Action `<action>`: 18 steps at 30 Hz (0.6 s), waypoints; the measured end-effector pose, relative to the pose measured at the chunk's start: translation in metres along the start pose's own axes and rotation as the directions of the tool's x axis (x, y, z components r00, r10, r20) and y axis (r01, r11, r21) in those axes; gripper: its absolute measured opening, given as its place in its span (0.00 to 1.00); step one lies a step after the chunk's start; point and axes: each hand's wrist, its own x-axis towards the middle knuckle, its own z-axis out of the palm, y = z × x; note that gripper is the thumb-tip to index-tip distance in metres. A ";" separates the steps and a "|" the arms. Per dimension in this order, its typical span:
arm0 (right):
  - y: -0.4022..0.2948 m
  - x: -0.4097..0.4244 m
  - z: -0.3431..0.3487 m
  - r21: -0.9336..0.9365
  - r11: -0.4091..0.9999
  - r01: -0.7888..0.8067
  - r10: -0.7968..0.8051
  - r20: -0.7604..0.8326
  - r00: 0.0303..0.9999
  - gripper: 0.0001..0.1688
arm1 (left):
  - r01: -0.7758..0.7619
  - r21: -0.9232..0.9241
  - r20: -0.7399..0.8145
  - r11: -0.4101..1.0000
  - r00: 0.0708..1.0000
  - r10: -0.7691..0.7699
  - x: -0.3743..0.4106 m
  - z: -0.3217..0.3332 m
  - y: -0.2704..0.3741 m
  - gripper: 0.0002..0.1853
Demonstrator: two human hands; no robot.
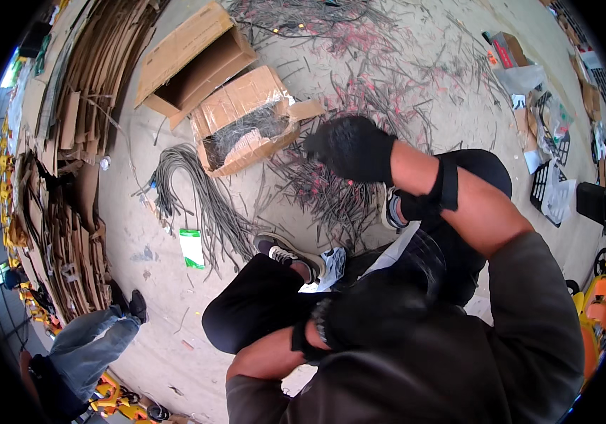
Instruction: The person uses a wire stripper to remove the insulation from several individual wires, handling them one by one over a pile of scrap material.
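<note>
My right hand (353, 148), in a black glove, reaches out over a heap of short grey cable offcuts (329, 206) with pinkish bits among them. Its fingers curl downward, and whether anything is inside them is hidden. Just beyond it lies an open cardboard box (239, 100) with clear film and a dark tangle inside. My left hand (377, 312), also gloved in black, is blurred and close to my lap. Beside it, between my legs, are thin dark strands (433, 259) and a pale strip (395, 246); I cannot tell if the hand grips them.
A bundle of long grey cables (197, 185) bends across the floor at left, near a green-and-white packet (192, 249). Behind it stand stacked flattened cardboard sheets (86, 79) and another open carton (192, 58). A person in jeans (88, 334) is at lower left. Black plastic grilles (546, 191) lie at right.
</note>
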 end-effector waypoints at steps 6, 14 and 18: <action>0.037 0.008 -0.034 0.107 0.982 -0.155 0.172 -0.171 0.970 0.16 | 0.065 0.251 -0.499 0.966 0.864 0.072 -0.004 -0.036 -0.029 0.08; 0.048 -0.012 -0.073 0.486 0.869 0.097 0.068 -0.310 0.948 0.20 | 0.308 -0.240 -0.659 0.921 0.644 -0.388 -0.025 -0.058 -0.057 0.16; -0.019 -0.011 -0.075 0.888 0.460 0.003 -0.106 0.052 0.993 0.26 | 0.277 -0.699 -0.452 0.659 0.543 -0.708 -0.010 -0.061 -0.042 0.09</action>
